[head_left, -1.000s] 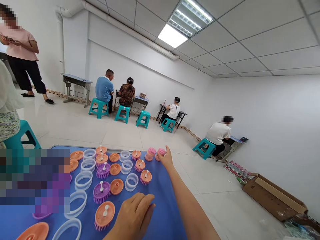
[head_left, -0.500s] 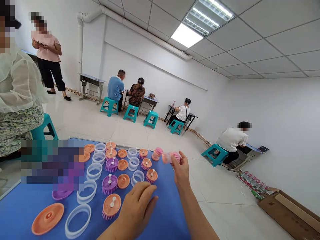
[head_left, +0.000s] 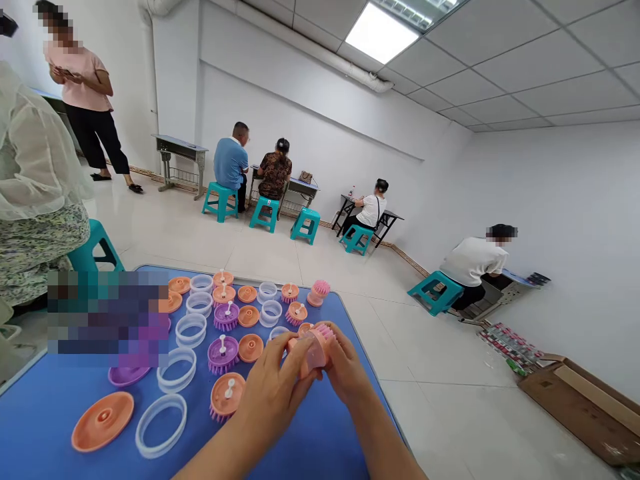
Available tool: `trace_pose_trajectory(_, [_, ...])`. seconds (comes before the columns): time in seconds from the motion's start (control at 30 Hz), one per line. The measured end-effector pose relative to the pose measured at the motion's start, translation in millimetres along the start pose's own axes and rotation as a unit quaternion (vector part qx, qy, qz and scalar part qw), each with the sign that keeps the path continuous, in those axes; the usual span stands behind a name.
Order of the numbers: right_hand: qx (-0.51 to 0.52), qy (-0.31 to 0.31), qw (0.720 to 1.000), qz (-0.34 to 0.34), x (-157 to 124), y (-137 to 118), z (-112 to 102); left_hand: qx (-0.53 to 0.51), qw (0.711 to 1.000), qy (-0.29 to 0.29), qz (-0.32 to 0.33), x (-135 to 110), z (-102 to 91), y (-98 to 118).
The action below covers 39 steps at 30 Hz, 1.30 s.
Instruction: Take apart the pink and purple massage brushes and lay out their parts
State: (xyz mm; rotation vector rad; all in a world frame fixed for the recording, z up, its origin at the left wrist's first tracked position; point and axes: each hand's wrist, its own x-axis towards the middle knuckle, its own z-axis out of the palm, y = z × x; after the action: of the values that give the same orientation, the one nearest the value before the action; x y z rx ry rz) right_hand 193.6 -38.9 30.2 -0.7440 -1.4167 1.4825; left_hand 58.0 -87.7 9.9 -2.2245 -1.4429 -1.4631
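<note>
Over the right part of the blue table, I hold a small round scrub brush with pink bristles, a translucent middle and orange ends. My left hand is closed on its left end. My right hand grips the bristle side, its fingers partly hidden. Left of my hands lies an orange bristle head with a white stem. Purple bristle heads and an orange cap sit beyond it. A similar whole brush stands near the far right corner.
The blue table carries rows of clear rings, orange discs and purple discs. A blurred patch covers its left part. A person sits at the left; others sit farther off. A cardboard box lies on the floor at right.
My right hand has brought the brush down and left, toward me. My left hand has risen to meet it and now holds its left end. The view has tilted down slightly.
</note>
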Motion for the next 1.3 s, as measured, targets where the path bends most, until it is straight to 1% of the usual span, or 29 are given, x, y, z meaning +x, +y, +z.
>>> trace_pose_trajectory(0.1, [-0.023, -0.022, 0.999, 0.014, -3, -1, -2, -0.007, 1.000, -0.008, 0.000, -1, -0.6, -1])
trace_pose_trajectory(0.17, [-0.047, -0.014, 0.999, 0.011, -4, 0, 0, -0.015, 1.000, -0.015, -0.003, 0, -1.9, -2])
trace_pose_trajectory(0.23, [-0.073, 0.000, 0.997, -0.003, -5, 1, 2, -0.033, 0.998, -0.039, -0.026, 0, -4.9, -1])
trace_pose_trajectory(0.3, [-0.108, 0.006, 0.994, -0.034, -7, 2, 3, -0.073, 0.989, -0.080, -0.098, 2, -9.7, 2])
trace_pose_trajectory(0.37, [-0.148, -0.005, 0.985, -0.088, -9, 0, 2, -0.122, 0.967, -0.119, -0.189, 5, -15.5, 6])
trace_pose_trajectory(0.4, [-0.164, -0.021, 0.979, -0.118, -11, -1, 1, -0.145, 0.955, -0.128, -0.224, 6, -18.2, 8])
trace_pose_trajectory(0.43, [-0.175, -0.041, 0.973, -0.142, -12, -3, -1, -0.164, 0.946, -0.131, -0.247, 8, -20.4, 9])
trace_pose_trajectory(0.5, [-0.177, -0.084, 0.967, -0.160, -13, -6, -3, -0.185, 0.939, -0.121, -0.263, 10, -23.2, 11])
trace_pose_trajectory(0.53, [-0.171, -0.099, 0.968, -0.156, -13, -7, -5, -0.189, 0.939, -0.114, -0.265, 11, -23.6, 11])
trace_pose_trajectory(0.6, [-0.157, -0.106, 0.973, -0.130, -12, -6, -9, -0.188, 0.942, -0.106, -0.259, 11, -22.9, 10])
trace_pose_trajectory(0.77, [-0.152, -0.093, 0.984, -0.002, -13, 2, -15, -0.174, 0.951, -0.095, -0.237, 7, -21.1, 13])
trace_pose_trajectory(0.8, [-0.154, -0.086, 0.984, 0.010, -14, 3, -15, -0.171, 0.951, -0.096, -0.240, 7, -21.6, 13])
trace_pose_trajectory(0.83, [-0.157, -0.075, 0.985, 0.008, -15, 3, -15, -0.170, 0.949, -0.098, -0.246, 7, -22.3, 14])
trace_pose_trajectory(0.9, [-0.162, -0.053, 0.985, -0.024, -17, 3, -13, -0.172, 0.943, -0.101, -0.267, 9, -24.0, 15])
trace_pose_trajectory(0.97, [-0.145, -0.052, 0.987, -0.047, -18, 1, -12, -0.174, 0.934, -0.100, -0.296, 10, -25.9, 16])
trace_pose_trajectory(1.03, [-0.114, -0.058, 0.991, -0.031, -17, 0, -12, -0.179, 0.927, -0.101, -0.314, 11, -27.4, 16])
trace_pose_trajectory(1.17, [-0.077, -0.065, 0.993, 0.061, -16, 1, -13, -0.186, 0.921, -0.105, -0.325, 10, -28.3, 16])
trace_pose_trajectory(1.2, [-0.080, -0.067, 0.992, 0.070, -16, 1, -13, -0.184, 0.921, -0.104, -0.327, 10, -28.2, 16])
trace_pose_trajectory(1.23, [-0.086, -0.065, 0.992, 0.066, -17, 1, -13, -0.183, 0.920, -0.103, -0.330, 9, -28.0, 16])
trace_pose_trajectory(1.3, [-0.103, -0.048, 0.993, 0.033, -18, 1, -13, -0.184, 0.921, -0.098, -0.330, 9, -27.8, 15])
